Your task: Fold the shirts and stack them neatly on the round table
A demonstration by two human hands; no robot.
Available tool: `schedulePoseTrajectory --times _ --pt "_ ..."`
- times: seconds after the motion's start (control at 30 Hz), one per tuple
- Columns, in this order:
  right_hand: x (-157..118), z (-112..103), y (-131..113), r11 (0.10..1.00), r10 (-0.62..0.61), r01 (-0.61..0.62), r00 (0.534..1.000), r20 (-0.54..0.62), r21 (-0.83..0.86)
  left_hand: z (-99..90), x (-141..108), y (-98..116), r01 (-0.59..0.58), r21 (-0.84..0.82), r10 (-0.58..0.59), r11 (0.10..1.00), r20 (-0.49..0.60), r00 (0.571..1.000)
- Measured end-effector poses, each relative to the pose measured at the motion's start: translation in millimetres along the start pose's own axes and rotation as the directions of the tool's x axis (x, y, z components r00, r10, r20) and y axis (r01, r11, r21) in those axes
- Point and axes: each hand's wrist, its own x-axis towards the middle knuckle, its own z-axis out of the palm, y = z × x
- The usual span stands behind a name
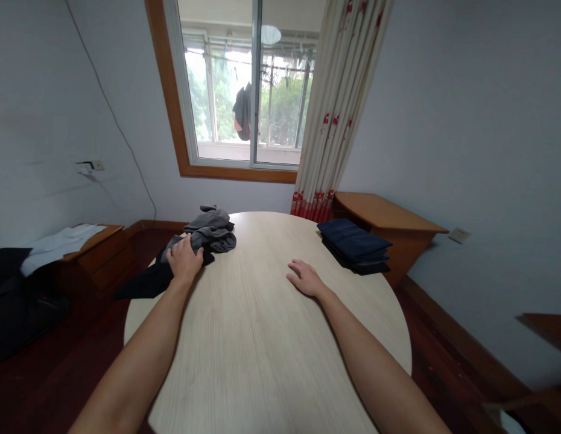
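Note:
A crumpled pile of grey clothes [217, 232] lies at the back left of the round table [257, 337], with black cloth [147, 280] under and beside it. My left hand [184, 259] rests on the near side of this pile, its fingers apart on the cloth. Near the middle of the table, right of centre, my right hand [305, 278] is held low with its fingers spread and nothing in it. A neat stack of folded dark blue clothes [355, 241] sits at the table's back right, beyond my right hand.
Behind the table on the right stands a wooden desk [389, 211], beside a long curtain [335, 114]. At the left a low wooden cabinet [99, 256] carries white cloth [58, 244], and a black bag [22, 313] is on the floor.

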Motion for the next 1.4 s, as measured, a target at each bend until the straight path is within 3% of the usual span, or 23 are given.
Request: schedulePoseTrajectory --times 0.2,0.4,0.57,0.67,0.7,0.77,0.87,1.0,1.07,1.1,1.13,1.23,1.3,1.4 --pt "-0.5 -1.3 -0.4 1.000 -0.004 0.004 1.000 0.001 0.004 -5.1 6.6 -4.6 0.025 0.045 -0.028 0.999 0.057 0.998" --pt "-0.4 -1.9 -2.4 1.000 -0.009 0.009 1.000 0.004 -0.016 -18.4 -2.5 22.8 -0.079 -0.190 0.063 0.979 -0.091 0.994" --pt "0.4 -1.8 -1.9 1.000 -0.016 0.016 1.000 0.000 -0.003 -27.2 -32.1 69.7 -0.169 -0.551 0.119 0.817 -0.125 0.985" --pt "2.1 1.7 -0.9 0.994 -0.032 0.037 0.998 -0.056 0.102 -32.0 -62.3 99.5 -0.231 -0.702 0.266 0.673 -0.061 0.962" --pt "3.1 3.7 -0.7 0.982 -0.035 0.049 0.996 -0.083 0.183 -34.0 -73.0 108.3 -0.248 -0.743 0.339 0.621 -0.031 0.940" --pt "5.6 8.3 -0.7 0.922 -0.021 0.068 0.992 -0.127 0.381 -39.0 -92.9 122.9 -0.269 -0.814 0.511 0.515 0.040 0.858" --pt "8.3 13.7 -1.3 0.792 0.002 0.077 0.992 -0.129 0.606 -50.0 -114.7 135.6 -0.263 -0.884 0.723 0.387 0.114 0.681" --pt "5.2 12.1 -4.6 0.689 -0.028 0.089 0.995 -0.096 0.720 -65.1 -123.7 138.8 -0.253 -0.931 0.871 0.262 0.115 0.478" --pt "1.4 8.5 -9.0 0.690 -0.062 0.106 0.994 -0.086 0.716 -67.2 -120.5 137.1 -0.258 -0.939 0.898 0.228 0.101 0.427" --pt "-0.5 6.8 -11.9 0.698 -0.081 0.118 0.993 -0.086 0.706 -66.0 -117.4 135.6 -0.266 -0.936 0.897 0.229 0.097 0.432" --pt "-2.2 5.6 -15.3 0.706 -0.098 0.133 0.991 -0.090 0.696 -63.0 -113.4 133.6 -0.279 -0.927 0.881 0.249 0.098 0.463" --pt "-5.4 6.2 -25.4 0.691 -0.127 0.164 0.986 -0.105 0.705 -45.4 -97.5 123.6 -0.316 -0.846 0.741 0.430 0.130 0.659" --pt "-5.9 9.6 -30.4 0.645 -0.126 0.136 0.989 -0.071 0.752 -29.9 -85.1 113.2 -0.334 -0.759 0.642 0.559 0.141 0.754" --pt "-6.4 15.3 -35.2 0.585 -0.115 0.075 0.993 -0.009 0.807 -9.2 -68.8 94.2 -0.366 -0.613 0.588 0.700 0.205 0.783"
